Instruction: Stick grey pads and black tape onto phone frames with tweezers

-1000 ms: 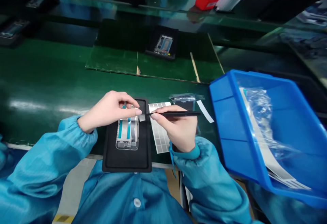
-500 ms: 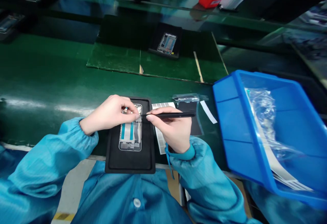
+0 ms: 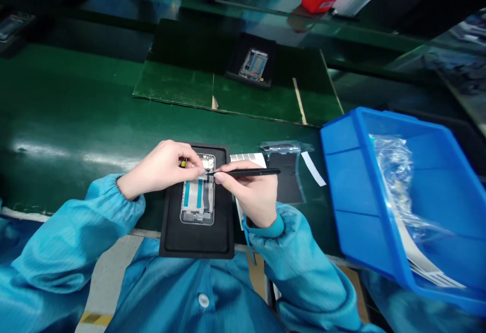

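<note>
Likely light, stiff yet fragile phone frame (image 3: 197,204), best held by its edges; left hand (image 3: 159,168) pinching its top end, right hand (image 3: 246,194) gripping a slim black tool (image 3: 246,172).

Light looks overhead, fairly bright and even across the green workbench (image 3: 72,120), with a long white glare streak on its surface, left of the left hand (image 3: 159,168) and right hand (image 3: 248,194). Shadows under the hands stay soft. Upper corners go dim (far side much darker). Plastic film (image 3: 395,181) in the blue bin (image 3: 351,206) throws small highlights. Strong wide-angle bend at the edges, straight lines curve. Sharp mid-frame, no obvious motion blur.
</note>
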Demonstrator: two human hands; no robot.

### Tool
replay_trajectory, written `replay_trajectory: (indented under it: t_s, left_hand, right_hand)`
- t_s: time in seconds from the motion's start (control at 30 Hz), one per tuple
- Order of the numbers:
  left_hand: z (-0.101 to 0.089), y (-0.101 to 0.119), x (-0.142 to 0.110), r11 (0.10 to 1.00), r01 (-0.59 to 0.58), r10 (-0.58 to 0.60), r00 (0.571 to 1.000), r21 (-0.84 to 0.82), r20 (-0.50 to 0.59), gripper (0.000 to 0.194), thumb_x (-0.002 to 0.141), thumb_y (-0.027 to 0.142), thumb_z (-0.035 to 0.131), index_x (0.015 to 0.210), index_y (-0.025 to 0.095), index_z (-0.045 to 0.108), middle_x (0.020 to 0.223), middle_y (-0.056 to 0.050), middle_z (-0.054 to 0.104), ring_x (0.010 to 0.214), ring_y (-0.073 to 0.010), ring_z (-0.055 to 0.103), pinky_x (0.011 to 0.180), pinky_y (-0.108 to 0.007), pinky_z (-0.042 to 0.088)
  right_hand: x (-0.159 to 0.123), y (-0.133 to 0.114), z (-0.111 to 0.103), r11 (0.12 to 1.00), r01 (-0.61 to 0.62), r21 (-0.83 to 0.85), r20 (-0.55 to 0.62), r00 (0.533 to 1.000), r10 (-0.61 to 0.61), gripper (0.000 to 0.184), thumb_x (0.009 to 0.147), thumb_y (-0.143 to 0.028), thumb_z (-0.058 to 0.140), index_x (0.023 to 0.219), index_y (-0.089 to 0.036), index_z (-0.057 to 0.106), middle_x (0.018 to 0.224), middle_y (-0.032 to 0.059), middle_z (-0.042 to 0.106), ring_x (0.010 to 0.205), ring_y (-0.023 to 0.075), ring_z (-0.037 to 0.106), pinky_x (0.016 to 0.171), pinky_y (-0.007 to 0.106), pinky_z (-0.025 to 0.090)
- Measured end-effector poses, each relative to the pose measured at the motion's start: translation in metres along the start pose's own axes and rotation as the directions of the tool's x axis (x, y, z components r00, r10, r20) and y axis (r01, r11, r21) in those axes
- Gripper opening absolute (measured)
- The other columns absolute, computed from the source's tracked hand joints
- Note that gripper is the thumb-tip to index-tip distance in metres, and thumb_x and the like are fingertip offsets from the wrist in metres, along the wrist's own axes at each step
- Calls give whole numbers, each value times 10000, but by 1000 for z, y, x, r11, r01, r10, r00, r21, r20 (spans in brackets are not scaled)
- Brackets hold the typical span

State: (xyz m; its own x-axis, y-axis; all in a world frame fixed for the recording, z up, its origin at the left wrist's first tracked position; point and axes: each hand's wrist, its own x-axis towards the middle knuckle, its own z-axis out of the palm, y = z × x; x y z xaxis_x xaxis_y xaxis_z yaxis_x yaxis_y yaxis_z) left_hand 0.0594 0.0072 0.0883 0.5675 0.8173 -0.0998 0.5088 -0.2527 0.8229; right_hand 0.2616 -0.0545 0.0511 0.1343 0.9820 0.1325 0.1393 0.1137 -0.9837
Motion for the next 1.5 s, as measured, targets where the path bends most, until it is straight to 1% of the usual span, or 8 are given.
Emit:
replay_trajectory:
  t_s: [0.13,0.2,0.27,0.37,0.57,0.73,0.87,1.5]
  left_hand:
    - [-1,-12,-19,980,-30,51,993,198,-106,301,868,367,703,1135,228,704,945,-8,700,795,-152,607,708,-271,446]
    - [3,-22,-35,933,-161,158,987,323,37,334,843,338,747,1153,236,674,1078,-31,687,975,-206,614,841,-330,461]
    - [11,-32,-50,873,-287,206,950,395,236,376,800,323,797,1142,249,661,1154,-46,657,1067,-248,584,884,-378,456]
    - [25,-40,-62,809,-341,197,925,480,324,350,805,366,791,1102,241,657,1110,-51,640,1035,-260,564,835,-394,448]
    - [41,-40,-61,781,-410,302,908,472,290,282,885,465,673,970,196,659,964,-45,637,912,-228,556,749,-369,422]
    - [39,-50,-59,814,-389,339,921,431,191,436,872,530,659,1155,200,626,1065,-66,629,974,-241,553,804,-385,453]
    - [37,-59,-57,818,-326,319,943,475,97,436,917,499,614,1215,182,591,1113,-89,609,1005,-257,537,850,-411,472]
    - [38,-59,-55,803,-321,321,943,502,89,445,909,479,635,1216,159,594,1111,-103,600,1019,-272,534,864,-442,501]
  right_hand:
    - [-3,3,1,998,-41,36,-84,995,44,154,713,-308,863,743,-220,741,707,17,750,621,193,722,618,337,633]
    - [-5,7,2,993,-106,49,-117,987,111,177,712,-321,860,747,-203,731,683,14,734,571,179,703,580,324,627]
    - [-6,13,5,981,-188,53,-111,975,192,206,701,-333,863,755,-188,726,665,14,724,550,174,693,562,314,624]
    - [-8,21,13,963,-269,34,-65,961,270,237,700,-365,853,768,-179,724,612,10,705,541,178,690,551,305,617]
    - [-7,26,23,951,-300,-79,-51,954,296,211,727,-365,826,769,-183,728,715,48,768,618,203,740,614,309,633]
    - [-7,24,24,949,-297,-105,-26,955,296,200,741,-355,824,773,-185,724,706,46,768,612,198,744,612,296,633]
    - [-8,24,22,952,-292,-96,-30,956,290,208,736,-353,835,787,-186,722,714,45,769,596,191,737,596,291,632]
    - [-7,26,21,951,-289,-111,-13,957,289,182,746,-331,830,787,-190,723,732,43,771,615,189,740,611,296,629]
